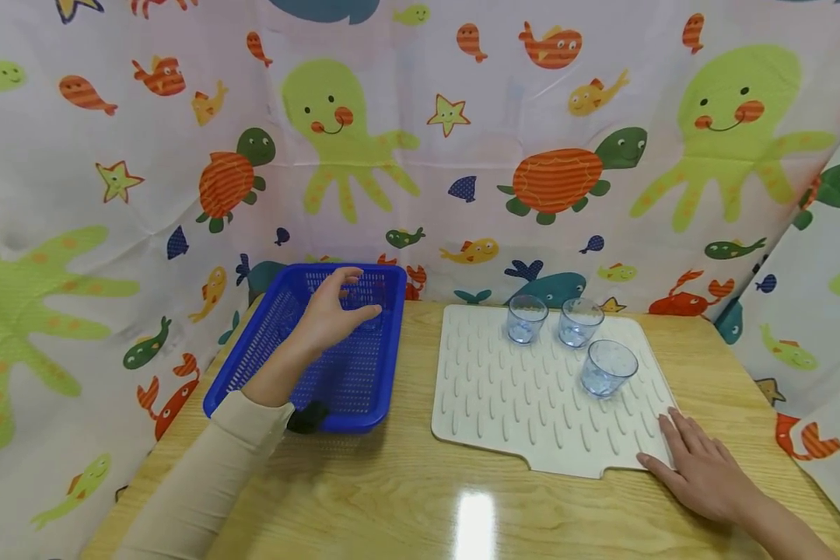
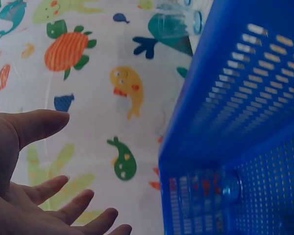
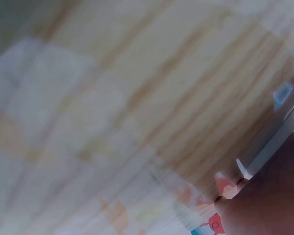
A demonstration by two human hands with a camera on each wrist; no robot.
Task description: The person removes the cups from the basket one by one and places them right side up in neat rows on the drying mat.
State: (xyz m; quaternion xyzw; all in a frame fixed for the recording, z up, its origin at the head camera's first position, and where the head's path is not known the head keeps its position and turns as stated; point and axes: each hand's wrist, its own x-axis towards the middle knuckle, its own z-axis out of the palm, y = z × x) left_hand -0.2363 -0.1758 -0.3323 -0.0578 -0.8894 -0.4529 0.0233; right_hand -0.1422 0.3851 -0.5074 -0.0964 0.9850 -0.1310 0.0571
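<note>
Above the blue plastic basket (image 1: 392, 342) hovers my left hand (image 1: 329, 315), thumb and fingers spread apart with nothing between them. Inside the basket, the left wrist view shows a clear glass (image 2: 206, 191) close to the end wall; further contents are hard to make out. My right hand (image 1: 707, 467) lies with fairly straight fingers at the near right corner of a cream drying mat (image 1: 490, 389), touching its edge. Three clear glasses stand on that mat: one at the back (image 1: 527, 319), another beside it (image 1: 580, 322), and a third nearer my right hand (image 1: 607, 369).
Basket and mat sit side by side on a wooden table (image 1: 406, 482), with a strip of bare wood between them. A curtain (image 1: 406, 140) printed with sea animals hangs behind the table and along both sides. A dark object (image 1: 308, 418) shows near my left cuff.
</note>
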